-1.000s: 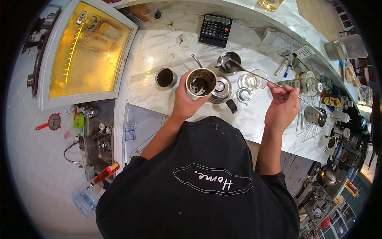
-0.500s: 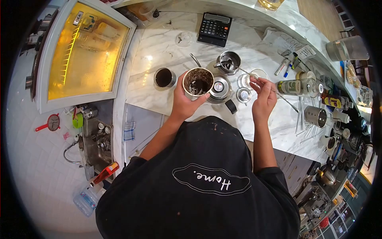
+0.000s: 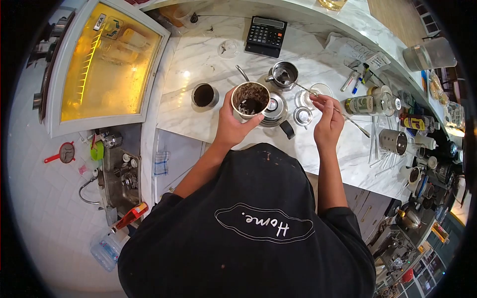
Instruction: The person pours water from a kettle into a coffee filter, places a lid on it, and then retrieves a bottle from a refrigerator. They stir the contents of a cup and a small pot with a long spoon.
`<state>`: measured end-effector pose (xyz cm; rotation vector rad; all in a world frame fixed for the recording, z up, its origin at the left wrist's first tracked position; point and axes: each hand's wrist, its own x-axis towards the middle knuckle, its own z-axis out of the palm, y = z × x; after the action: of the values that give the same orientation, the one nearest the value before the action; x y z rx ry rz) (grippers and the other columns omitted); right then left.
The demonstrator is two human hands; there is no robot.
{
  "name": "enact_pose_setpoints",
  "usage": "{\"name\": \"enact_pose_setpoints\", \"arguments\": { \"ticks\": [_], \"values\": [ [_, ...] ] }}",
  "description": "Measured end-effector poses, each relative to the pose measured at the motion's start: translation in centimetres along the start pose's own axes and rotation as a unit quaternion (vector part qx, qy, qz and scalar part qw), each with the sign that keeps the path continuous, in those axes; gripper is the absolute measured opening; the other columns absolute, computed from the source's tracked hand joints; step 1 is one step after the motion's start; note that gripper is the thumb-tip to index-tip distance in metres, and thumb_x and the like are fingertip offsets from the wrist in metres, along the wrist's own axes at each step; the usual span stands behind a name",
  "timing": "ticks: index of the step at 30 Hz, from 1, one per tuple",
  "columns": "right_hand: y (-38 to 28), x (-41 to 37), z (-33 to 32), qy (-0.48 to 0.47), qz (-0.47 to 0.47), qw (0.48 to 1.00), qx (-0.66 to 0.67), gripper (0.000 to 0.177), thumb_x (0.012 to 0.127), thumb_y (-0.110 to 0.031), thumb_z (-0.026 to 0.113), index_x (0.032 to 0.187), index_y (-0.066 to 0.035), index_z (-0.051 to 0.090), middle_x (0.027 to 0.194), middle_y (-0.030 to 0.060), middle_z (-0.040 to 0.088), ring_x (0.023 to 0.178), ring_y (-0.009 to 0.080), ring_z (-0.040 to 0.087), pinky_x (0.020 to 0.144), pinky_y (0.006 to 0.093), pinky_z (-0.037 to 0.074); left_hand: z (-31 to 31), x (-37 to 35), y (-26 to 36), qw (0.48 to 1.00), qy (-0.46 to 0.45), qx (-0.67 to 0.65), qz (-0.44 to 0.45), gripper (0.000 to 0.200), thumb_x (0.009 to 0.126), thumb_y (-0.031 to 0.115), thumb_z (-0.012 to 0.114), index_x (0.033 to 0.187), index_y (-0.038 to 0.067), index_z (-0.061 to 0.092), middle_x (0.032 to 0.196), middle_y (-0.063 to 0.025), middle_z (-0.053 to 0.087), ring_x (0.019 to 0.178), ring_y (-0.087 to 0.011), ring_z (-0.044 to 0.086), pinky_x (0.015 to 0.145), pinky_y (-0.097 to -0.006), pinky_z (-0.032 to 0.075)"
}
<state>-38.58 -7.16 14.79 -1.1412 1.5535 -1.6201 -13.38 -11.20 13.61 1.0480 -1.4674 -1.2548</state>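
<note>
My left hand (image 3: 232, 124) is wrapped round a pale cup (image 3: 252, 90) whose inner wall and bottom are coated with dark residue. Pinched in my right hand (image 3: 328, 121) is a long thin metal stirring spoon (image 3: 357, 126). Its far end reaches into a small steel pitcher (image 3: 286, 88) holding some dark matter; the tip is hard to make out. Beside the cup stands a round silver pot (image 3: 279, 113) with a knobbed lid and a black handle (image 3: 287, 130). A glass of dark contents (image 3: 204, 96) stands left of my left hand.
A calculator (image 3: 266, 36) lies at the back. Near my right hand are a small metal lidded piece (image 3: 302, 116), markers (image 3: 349, 81), a labelled bottle (image 3: 359, 105) and a perforated metal cylinder (image 3: 393, 142). An open yellow-lit fridge door (image 3: 107, 64) borders the counter's left side.
The cup in my left hand has moved slightly right. My right hand keeps its hold on the spoon, and its far end stays in the pitcher. The view has shifted a little.
</note>
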Motion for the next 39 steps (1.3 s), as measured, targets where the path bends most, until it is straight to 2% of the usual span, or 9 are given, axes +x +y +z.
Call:
{"name": "enact_pose_setpoints", "arguments": {
  "ticks": [2, 10, 15, 21, 24, 27, 32, 36, 39],
  "values": [
    [-0.3, 0.1, -0.1, 0.000, -0.005, 1.000, -0.031, 0.039, 0.112, -0.017, 0.040, 0.109, 0.010, 0.067, 0.113, 0.0155, 0.069, 0.105, 0.0250, 0.071, 0.094, 0.0372, 0.057, -0.1, 0.0, 0.4, 1.000, -0.017, 0.010, 0.003, 0.079, 0.078, 0.004, 0.086, 0.143, -0.001, 0.040, 0.130, -0.0130, 0.061, 0.121, -0.0194, 0.062, 0.105, -0.0358, 0.049],
    [-3.1, 0.3, -1.7, 0.086, -0.010, 0.991, 0.099, 0.039, 0.113, -0.021, 0.036, 0.115, 0.010, 0.060, 0.110, 0.0192, 0.066, 0.105, 0.0303, 0.072, 0.096, 0.0412, 0.058, -0.4, 0.1, 1.2, 0.998, -0.021, 0.064, 0.002, 0.080, 0.078, 0.010, 0.087, 0.144, 0.000, 0.042, 0.131, -0.0128, 0.061, 0.124, -0.0202, 0.058, 0.108, -0.0366, 0.045],
    [-6.5, -1.3, -2.2, 0.096, -0.017, 0.979, 0.177, 0.039, 0.114, -0.027, 0.036, 0.111, 0.006, 0.056, 0.095, 0.0240, 0.073, 0.099, 0.0346, 0.073, 0.096, 0.0431, 0.057, 0.1, 0.3, 2.1, 0.997, -0.044, 0.060, 0.000, 0.078, 0.077, 0.006, 0.084, 0.144, 0.001, 0.043, 0.131, -0.0124, 0.061, 0.124, -0.0201, 0.059, 0.108, -0.0361, 0.045],
    [-8.0, -3.8, -0.9, 0.019, -0.052, 0.978, 0.199, 0.037, 0.113, -0.022, 0.039, 0.107, 0.008, 0.060, 0.093, 0.0214, 0.073, 0.092, 0.0311, 0.074, 0.090, 0.0405, 0.058, 0.4, 0.1, 2.9, 0.994, -0.076, 0.047, 0.058, 0.080, 0.073, -0.003, 0.079, 0.144, 0.001, 0.043, 0.133, -0.0120, 0.059, 0.124, -0.0203, 0.059, 0.108, -0.0352, 0.046],
    [-8.5, -4.3, -0.1, -0.004, -0.071, 0.993, 0.090, 0.038, 0.112, -0.018, 0.041, 0.101, 0.009, 0.066, 0.091, 0.0193, 0.073, 0.090, 0.0289, 0.074, 0.089, 0.0411, 0.058, 0.5, -0.4, 3.6, 0.994, -0.085, 0.019, 0.072, 0.082, 0.071, -0.005, 0.079, 0.144, 0.002, 0.043, 0.137, -0.0131, 0.057, 0.128, -0.0212, 0.058, 0.109, -0.0357, 0.045],
    [-8.8, -4.9, 0.6, -0.022, -0.102, 0.992, 0.072, 0.037, 0.111, -0.015, 0.043, 0.099, 0.010, 0.068, 0.089, 0.0179, 0.074, 0.084, 0.0261, 0.075, 0.092, 0.0412, 0.057, 0.7, -0.7, 4.0, 0.993, -0.055, -0.010, 0.107, 0.080, 0.068, 0.000, 0.087, 0.139, 0.005, 0.050, 0.130, -0.0108, 0.062, 0.120, -0.0201, 0.063, 0.103, -0.0330, 0.049],
    [-9.5, -4.1, 1.1, -0.105, -0.204, 0.972, 0.047, 0.028, 0.108, -0.013, 0.047, 0.098, 0.005, 0.066, 0.085, 0.0148, 0.075, 0.079, 0.0231, 0.074, 0.101, 0.0493, 0.052, 0.2, -1.1, 4.5, 0.987, -0.053, 0.006, 0.152, 0.078, 0.068, 0.002, 0.089, 0.137, 0.005, 0.052, 0.131, -0.0126, 0.061, 0.123, -0.0249, 0.061, 0.105, -0.0350, 0.048],
    [-10.0, -3.9, 1.2, -0.143, -0.239, 0.960, 0.007, 0.025, 0.107, -0.012, 0.049, 0.097, 0.003, 0.066, 0.082, 0.0131, 0.073, 0.077, 0.0223, 0.072, 0.106, 0.0525, 0.048, -0.3, -1.5, 4.7, 0.980, -0.061, 0.012, 0.186, 0.076, 0.068, 0.003, 0.090, 0.135, 0.006, 0.054, 0.131, -0.0137, 0.061, 0.125, -0.0287, 0.060, 0.105, -0.0367, 0.048],
    [-10.2, -3.9, 1.3, -0.154, -0.249, 0.956, 0.008, 0.024, 0.107, -0.012, 0.049, 0.096, 0.002, 0.066, 0.080, 0.0115, 0.072, 0.077, 0.0226, 0.072, 0.107, 0.0544, 0.046, -0.9, -1.7, 4.9, 0.975, -0.098, 0.033, 0.199, 0.079, 0.070, -0.002, 0.089, 0.138, 0.003, 0.049, 0.139, -0.0177, 0.055, 0.132, -0.0281, 0.055, 0.110, -0.0370, 0.046]
  ]
}}
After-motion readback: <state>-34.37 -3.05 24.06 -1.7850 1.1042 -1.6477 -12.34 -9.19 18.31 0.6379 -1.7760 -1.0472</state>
